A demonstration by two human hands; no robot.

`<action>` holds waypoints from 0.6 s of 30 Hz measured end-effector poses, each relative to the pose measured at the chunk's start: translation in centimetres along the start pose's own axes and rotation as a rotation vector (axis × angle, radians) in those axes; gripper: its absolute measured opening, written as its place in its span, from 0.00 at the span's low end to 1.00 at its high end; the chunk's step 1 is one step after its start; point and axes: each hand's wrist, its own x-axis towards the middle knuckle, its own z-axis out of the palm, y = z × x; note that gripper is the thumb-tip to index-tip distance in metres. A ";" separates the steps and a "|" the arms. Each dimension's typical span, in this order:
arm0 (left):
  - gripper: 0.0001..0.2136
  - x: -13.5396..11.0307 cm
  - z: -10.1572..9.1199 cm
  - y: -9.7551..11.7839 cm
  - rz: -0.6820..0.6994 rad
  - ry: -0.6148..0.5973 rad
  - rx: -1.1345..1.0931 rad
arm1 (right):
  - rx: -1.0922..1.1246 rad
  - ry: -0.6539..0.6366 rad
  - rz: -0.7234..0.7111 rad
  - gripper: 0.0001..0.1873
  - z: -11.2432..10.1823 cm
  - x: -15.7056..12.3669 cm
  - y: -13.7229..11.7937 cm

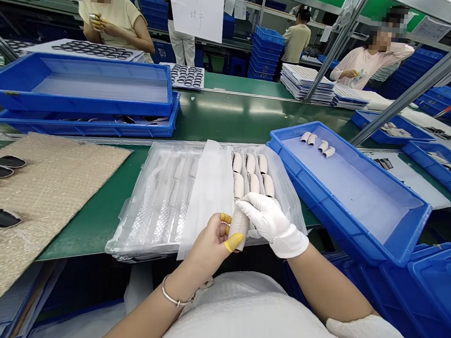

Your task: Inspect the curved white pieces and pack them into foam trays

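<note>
Item: curved beige pc (pixel 239 229), qty 1, held between both hands over near edge of clear plastic tray (pixel 135 229); whether it touches tray, can't tell. L hand (pixel 213 239): bare, yellow finger cots, clamped on pc, thumb across its lower end, fingers on its L side. R hand (pixel 269 221): white glove, thumb & fingertips pinched together on pc's upper R edge. Adjacent: beige pcs in tray (pixel 250 164), 6 visible, in cols w/ clear dividers; white sheet (pixel 210 188) lying lengthwise over tray middle, just beside L hand. Risks (est.): pc may slip or spin if one hand lets go early, curved face giving little flat to grip; cover may scuff or crease if thumb presses hard; sheet may drag or bunch if L wrist sweeps left; seated pcs may get knocked if R knuckles dip, rows being close; tray may tip if forearms lean on its near side, which appears to overhang bench front. Edges/room: blue bin (pixel 406 266) w/ 4 loose pcs (pixel 328 152) hems R side, its wall near tray; tan mat (pixel 87 170) on L, apart from tray, strip of green bench (pixel 81 232) between; blue bins (pixel 77 104) beyond, far L. Freest path: straight up, or toward torso.
</note>
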 end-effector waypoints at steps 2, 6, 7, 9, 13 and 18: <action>0.22 0.2 0.0 0.1 0.007 0.001 -0.072 | 0.047 -0.027 0.039 0.18 -0.1 -0.1 -0.1; 0.25 0.6 0.0 -0.2 0.003 0.015 -0.208 | 0.065 -0.047 0.089 0.31 -0.4 -0.2 -0.3; 0.25 0.7 0.1 -0.2 0.002 0.011 -0.222 | 0.078 -0.035 0.079 0.28 -0.4 -0.2 -0.2; 0.24 0.7 0.1 -0.3 -0.002 -0.014 -0.239 | 0.136 0.005 0.060 0.17 -0.3 -0.1 0.0; 0.26 0.4 0.2 0.0 -0.010 -0.051 -0.256 | 0.227 0.069 0.128 0.17 -0.3 0.0 0.6; 0.23 0.1 0.1 0.2 0.006 -0.015 -0.117 | 0.198 0.007 0.194 0.24 -0.6 0.2 0.0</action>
